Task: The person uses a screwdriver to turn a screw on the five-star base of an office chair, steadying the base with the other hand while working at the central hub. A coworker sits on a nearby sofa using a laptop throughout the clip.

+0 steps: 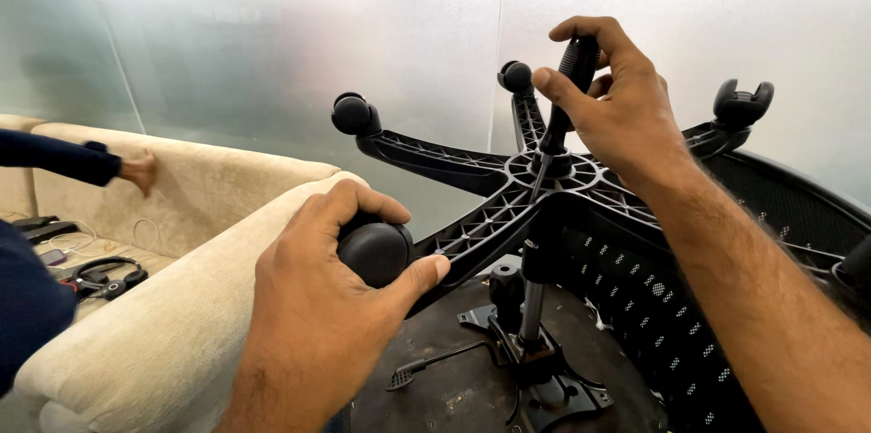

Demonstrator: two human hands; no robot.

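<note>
Black caster (374, 252) sits inside left hand (313, 306); right hand (617, 111) apparently grips a tool (573, 70).

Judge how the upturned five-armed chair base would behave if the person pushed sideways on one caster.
The base would probably spin about its central column, since it sits on that one post. Its ribbed plastic arms look stiff, so little bending. The caster under the left hand is round and would likely swivel or roll.
</note>
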